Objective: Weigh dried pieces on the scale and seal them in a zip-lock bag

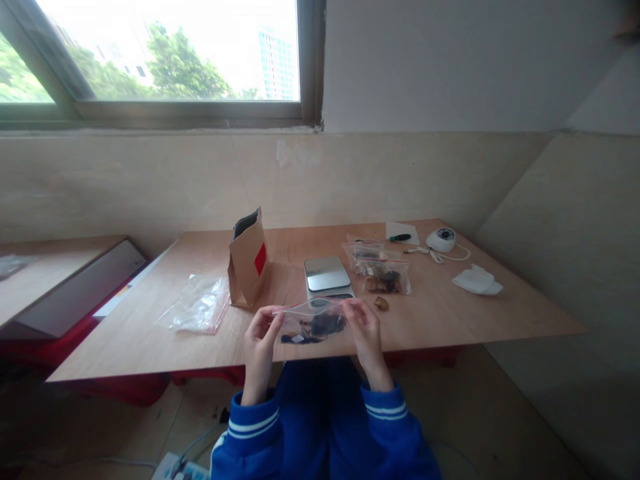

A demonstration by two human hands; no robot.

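Both hands, the left hand (260,330) and right hand (364,325), are pinching the top strip of a clear zip bag (313,321) holding dark dried pieces, just in front of the flat metal-topped scale (327,275). Right of the scale, filled bags (383,270) are lying on the wooden tabletop (450,313); left of it, a brown paper pouch (247,259) is standing open beside empty crinkled bags (197,305), suggesting bagging is partway done.

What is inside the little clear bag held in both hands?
The bag holds dark dried pieces and a small white bit at its lower left. The left hand and right hand pinch its top corners; the fingers hide those corners.
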